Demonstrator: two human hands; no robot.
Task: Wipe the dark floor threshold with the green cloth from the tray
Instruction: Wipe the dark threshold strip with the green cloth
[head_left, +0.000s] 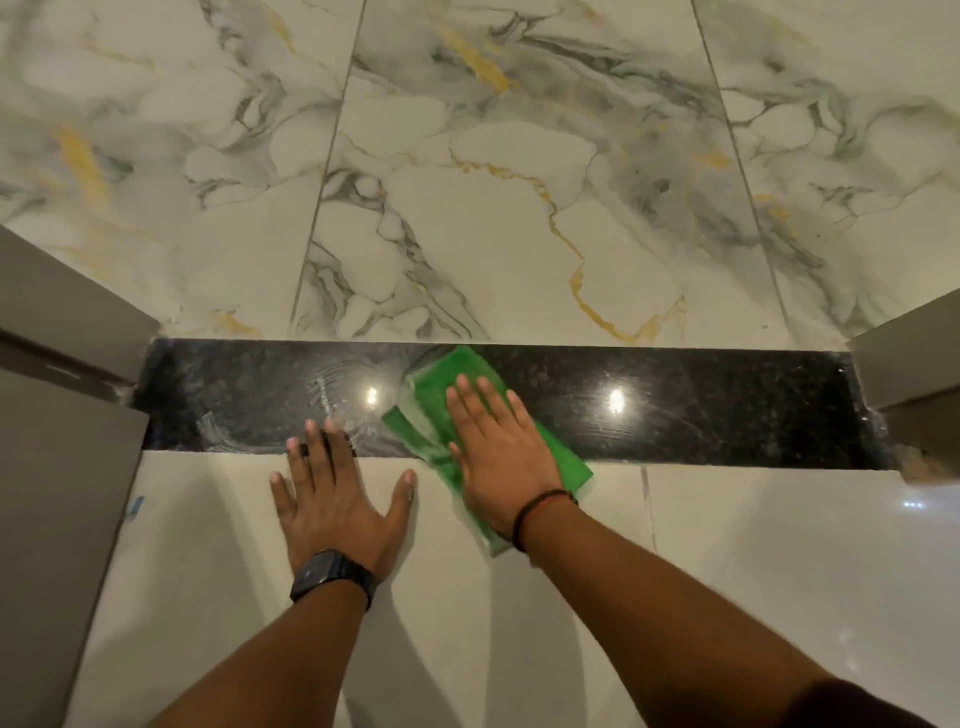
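A dark polished stone threshold runs across the floor between two door frames. Wet swirl marks show on its left half. A folded green cloth lies across the threshold near its middle and hangs over onto the near tile. My right hand presses flat on the cloth, fingers pointing away from me. My left hand rests flat on the pale tile just left of the cloth, fingers spread, their tips reaching the threshold's near edge. No tray is in view.
Grey door frame posts stand at the left and the right ends of the threshold. White marble tiles with grey and gold veins lie beyond it. Glossy pale tiles lie on the near side.
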